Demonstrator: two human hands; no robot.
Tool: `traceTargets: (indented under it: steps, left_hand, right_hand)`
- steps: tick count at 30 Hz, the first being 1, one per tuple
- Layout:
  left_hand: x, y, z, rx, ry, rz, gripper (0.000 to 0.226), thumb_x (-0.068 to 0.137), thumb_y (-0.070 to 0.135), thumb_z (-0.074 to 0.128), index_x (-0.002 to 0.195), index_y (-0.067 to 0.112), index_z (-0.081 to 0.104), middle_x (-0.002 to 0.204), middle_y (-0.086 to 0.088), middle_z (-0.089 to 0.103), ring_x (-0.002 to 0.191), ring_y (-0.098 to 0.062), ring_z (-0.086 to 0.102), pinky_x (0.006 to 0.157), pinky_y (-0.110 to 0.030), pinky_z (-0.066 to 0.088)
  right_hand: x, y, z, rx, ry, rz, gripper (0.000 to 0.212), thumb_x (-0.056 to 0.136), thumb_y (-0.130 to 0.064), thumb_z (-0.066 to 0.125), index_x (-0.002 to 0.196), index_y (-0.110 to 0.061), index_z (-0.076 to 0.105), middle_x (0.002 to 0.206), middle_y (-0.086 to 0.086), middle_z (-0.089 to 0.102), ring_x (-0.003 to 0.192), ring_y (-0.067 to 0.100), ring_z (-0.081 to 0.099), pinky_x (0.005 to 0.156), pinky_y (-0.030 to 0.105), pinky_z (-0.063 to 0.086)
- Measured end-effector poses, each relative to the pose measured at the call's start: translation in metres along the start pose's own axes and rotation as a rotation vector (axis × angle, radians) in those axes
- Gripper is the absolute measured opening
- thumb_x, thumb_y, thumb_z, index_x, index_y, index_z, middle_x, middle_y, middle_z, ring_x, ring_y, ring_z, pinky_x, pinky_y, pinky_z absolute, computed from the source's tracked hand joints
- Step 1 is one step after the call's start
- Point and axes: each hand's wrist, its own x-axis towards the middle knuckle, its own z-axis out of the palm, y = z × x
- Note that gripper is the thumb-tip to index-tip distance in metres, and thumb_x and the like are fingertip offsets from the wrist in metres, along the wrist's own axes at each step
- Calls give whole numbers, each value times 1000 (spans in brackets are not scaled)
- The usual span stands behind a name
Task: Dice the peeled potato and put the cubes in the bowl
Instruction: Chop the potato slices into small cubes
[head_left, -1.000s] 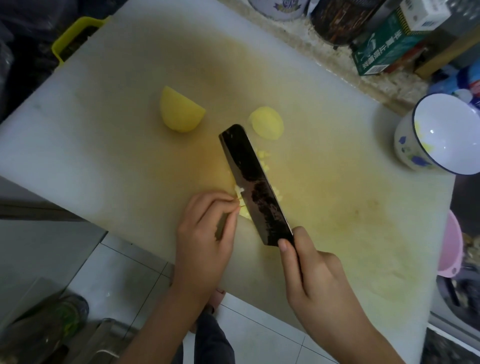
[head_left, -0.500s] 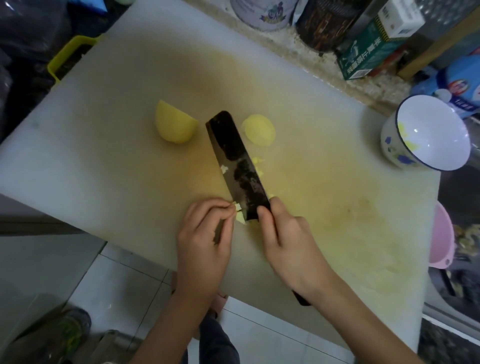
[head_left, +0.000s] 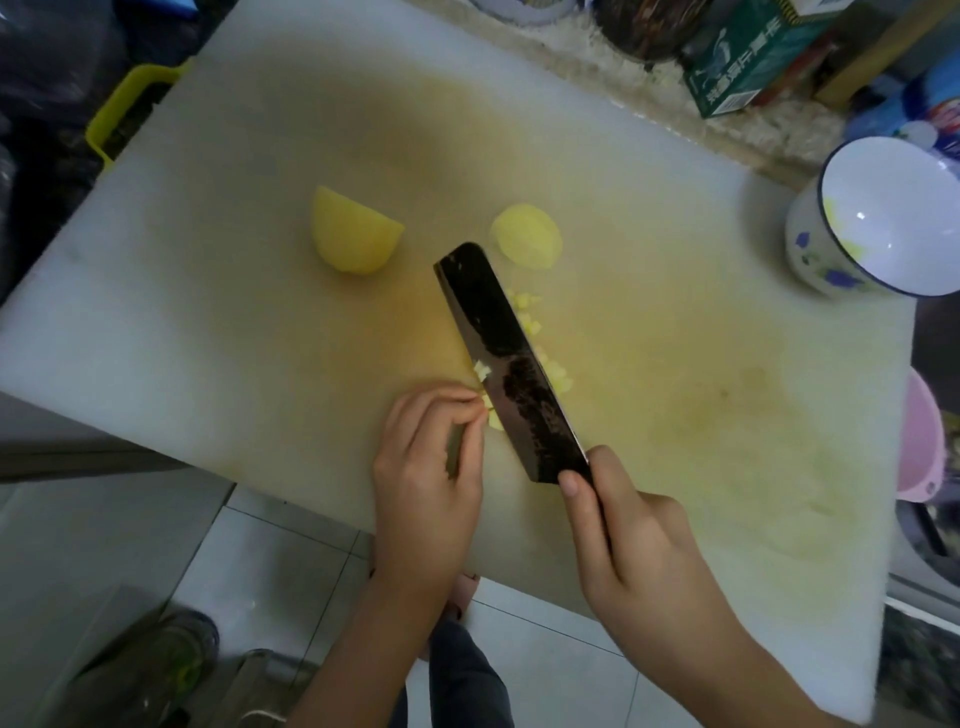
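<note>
"So, how is the knife held?"

"The person's right hand is wrapped round the handle, one fingertip up against the heel of the dark cleaver. The left hand has its fingertips curled down, pinching the last stub of a potato strip to the cutting board, right against the blade's left face."

"What has changed?"

"Half a second ago the right hand sat forward, beside the left. Now it is drawn back toward the board's near edge and the whole blade shows again, as it did a second ago. That reads as one slicing stroke finished. A white scrap clings to the blade's flat."

"And for the task?"

"Dicing is under way, not near done. Small cubes lie along the blade's right side. A potato half and a thin slice wait uncut farther up the board. The bowl stands at the board's right corner, well apart from the cubes. Yellow flecks on its inner wall could be potato or pattern; it cannot be told."

"Any writing?"

"A green carton behind the board carries pale characters, too blurred to read. A blue packet beside the bowl has a red-and-white label, equally illegible."
</note>
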Motion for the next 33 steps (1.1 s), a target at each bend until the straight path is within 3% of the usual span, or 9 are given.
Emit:
traceTargets:
  steps: [4, 8, 12, 18, 22, 27, 29, 33]
  left_hand:
    - [0, 0, -1, -1, -5, 11, 3, 83, -3, 67, 83, 0, 68, 92, -7, 66, 91, -16, 60, 88, -15, 45]
    - [0, -1, -1, 0, -13, 13, 5, 81, -5, 68, 82, 0, 69, 90, -8, 66, 91, -16, 60, 88, -13, 44]
    - [-1, -2, -1, 6, 0, 18, 7, 84, -6, 67, 81, 0, 69, 90, -8, 67, 91, -17, 61, 87, -19, 47]
    - [-2, -3, -4, 13, -49, 10, 5, 83, -5, 67, 82, -1, 70, 92, -8, 67, 95, -19, 61, 88, -23, 48]
    - [0, -3, -8, 36, -100, 34, 5, 82, -3, 67, 83, 0, 70, 92, -7, 66, 96, -16, 59, 92, -14, 42]
    - [7, -8, -16, 35, -186, 43, 5, 83, -2, 68, 83, 3, 68, 92, -4, 65, 92, -15, 59, 89, -12, 42]
    - [11, -10, -22, 5, -218, 28, 3, 88, 5, 65, 89, 5, 67, 95, -3, 64, 93, -15, 59, 88, -12, 42]
    - [26, -9, -30, -6, -303, 62, 29, 91, 23, 55, 116, 9, 61, 112, -2, 59, 105, -16, 55, 94, -23, 44]
  right_hand:
    - [0, -3, 1, -52, 5, 12, 13, 100, -42, 27, 88, -36, 27, 42, -12, 21, 38, 11, 33, 36, 13, 19]
    - [2, -11, 1, -167, -26, 40, 16, 99, -37, 32, 92, -23, 37, 45, -16, 14, 32, 11, 21, 33, 13, 9]
    - [0, -20, 6, -244, -51, 88, 14, 95, -30, 33, 87, -18, 37, 45, -13, 22, 28, 16, 21, 39, 11, 0]
    - [1, -20, 17, -294, -9, 90, 17, 93, -27, 34, 87, -14, 42, 36, -5, 34, 23, 19, 33, 33, 21, 11]
    - [12, -16, 14, -178, -22, 123, 16, 98, -29, 36, 87, -18, 41, 45, -17, 22, 29, 9, 19, 35, 14, 7]
    - [29, -8, 4, 204, 17, 186, 18, 99, -34, 38, 86, -23, 44, 50, 1, 44, 41, 16, 41, 43, 18, 27]
    - [22, -12, -6, 239, 76, 187, 19, 97, -38, 37, 81, -31, 41, 49, 3, 43, 41, 17, 42, 43, 25, 31]
    - [9, -17, -16, 317, 132, 272, 24, 98, -36, 38, 75, -33, 41, 48, 13, 48, 36, 21, 44, 43, 40, 39]
